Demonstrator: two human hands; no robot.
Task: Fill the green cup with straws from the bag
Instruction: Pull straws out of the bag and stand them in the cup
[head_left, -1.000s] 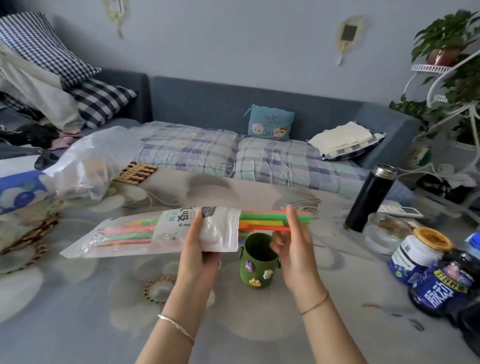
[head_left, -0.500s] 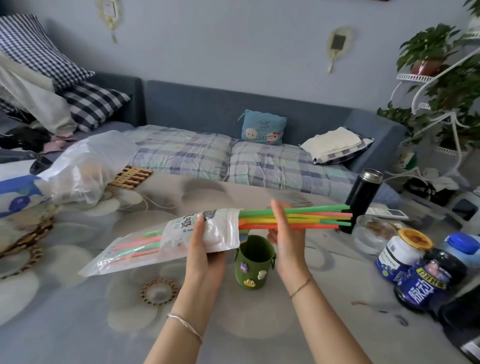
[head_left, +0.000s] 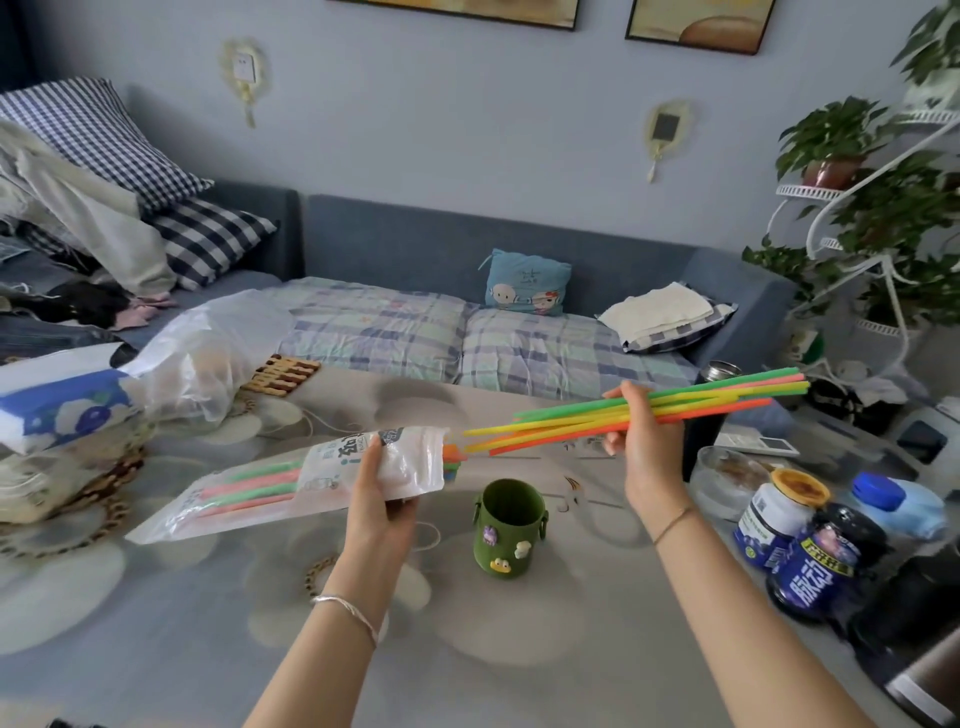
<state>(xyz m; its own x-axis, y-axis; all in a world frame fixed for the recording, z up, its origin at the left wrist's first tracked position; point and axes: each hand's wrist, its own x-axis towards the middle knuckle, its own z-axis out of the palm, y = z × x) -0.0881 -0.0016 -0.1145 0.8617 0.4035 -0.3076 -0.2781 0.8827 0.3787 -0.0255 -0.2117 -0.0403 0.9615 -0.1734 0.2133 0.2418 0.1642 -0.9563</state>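
Right grip (head_left: 644, 447) holds straws (head_left: 717, 395) just outside the bag (head_left: 410, 457) mouth.

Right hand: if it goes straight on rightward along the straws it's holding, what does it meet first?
Likely the black flask, standing just right of the right hand; the straws cross in front of its top. Depth is unclear: the hand may pass in front of it.
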